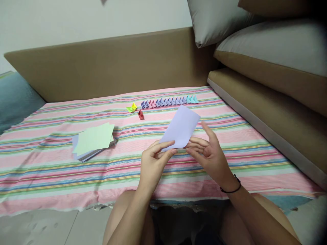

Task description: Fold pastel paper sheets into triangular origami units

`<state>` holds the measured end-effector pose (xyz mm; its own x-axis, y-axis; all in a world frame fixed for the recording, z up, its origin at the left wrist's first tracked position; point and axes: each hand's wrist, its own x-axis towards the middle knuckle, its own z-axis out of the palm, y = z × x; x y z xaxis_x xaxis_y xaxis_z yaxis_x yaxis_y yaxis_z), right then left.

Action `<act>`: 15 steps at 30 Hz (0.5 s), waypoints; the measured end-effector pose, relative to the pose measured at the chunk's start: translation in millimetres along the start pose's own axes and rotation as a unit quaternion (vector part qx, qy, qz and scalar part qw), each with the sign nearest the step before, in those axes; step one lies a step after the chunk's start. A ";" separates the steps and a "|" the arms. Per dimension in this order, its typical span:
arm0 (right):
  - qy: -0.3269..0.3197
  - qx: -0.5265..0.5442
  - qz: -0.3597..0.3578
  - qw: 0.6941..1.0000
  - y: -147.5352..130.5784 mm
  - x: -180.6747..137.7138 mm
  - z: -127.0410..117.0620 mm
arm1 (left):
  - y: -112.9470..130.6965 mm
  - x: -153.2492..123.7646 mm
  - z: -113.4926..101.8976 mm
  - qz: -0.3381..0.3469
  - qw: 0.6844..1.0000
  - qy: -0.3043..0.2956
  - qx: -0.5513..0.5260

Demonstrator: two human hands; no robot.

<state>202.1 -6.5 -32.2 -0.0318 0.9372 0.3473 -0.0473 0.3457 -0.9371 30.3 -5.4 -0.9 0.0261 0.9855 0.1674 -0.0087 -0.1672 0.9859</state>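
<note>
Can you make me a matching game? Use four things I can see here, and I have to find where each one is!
Things:
1. Purple sheet
2. Paper stack
3. Red folded piece
4. Black wristband

Places:
A. Near the left end of the row of folded pieces
B. Around the wrist of the right hand
C. Between the thumb and fingers of the left hand
D. Lying on the striped cloth, with a pale green sheet on top

Right pairs: 1-C, 2-D, 3-A, 4-B.
</note>
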 end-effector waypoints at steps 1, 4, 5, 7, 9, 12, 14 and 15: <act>-0.007 -0.018 -0.012 1.000 1.0 -0.2 -0.3 | 0.2 -0.4 0.7 -0.002 1.000 -0.005 -0.002; 0.005 -0.083 -0.052 0.995 -0.9 0.2 -1.9 | 0.7 -1.9 2.5 -0.010 1.000 -0.023 0.008; 0.016 -0.100 -0.059 0.993 -2.5 0.5 -2.7 | 1.0 -2.3 2.8 -0.011 0.999 -0.029 0.016; 0.035 -0.113 -0.059 0.991 -5.5 1.1 -4.4 | 1.5 -2.7 2.6 0.001 0.999 -0.039 0.029; 0.036 -0.103 -0.049 0.993 -6.9 1.6 -5.8 | 1.7 -2.5 1.8 0.034 0.998 -0.046 0.028; 0.029 -0.084 -0.034 0.995 -6.5 1.6 -6.1 | 0.1 -2.0 0.7 0.068 0.996 -0.051 0.019; 0.027 -0.072 -0.022 0.997 -6.0 1.3 -5.1 | -2.1 -2.3 1.0 0.064 0.997 -0.049 0.012; 0.028 -0.067 -0.017 0.997 -5.9 1.0 -4.3 | -3.3 -2.6 1.5 0.059 0.997 -0.045 0.005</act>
<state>206.6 -7.4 -26.4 0.0226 0.9247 0.3800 0.0864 0.3769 -0.9222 31.8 -7.5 -4.6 0.1157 0.9527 0.2811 -0.0080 -0.2821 0.9594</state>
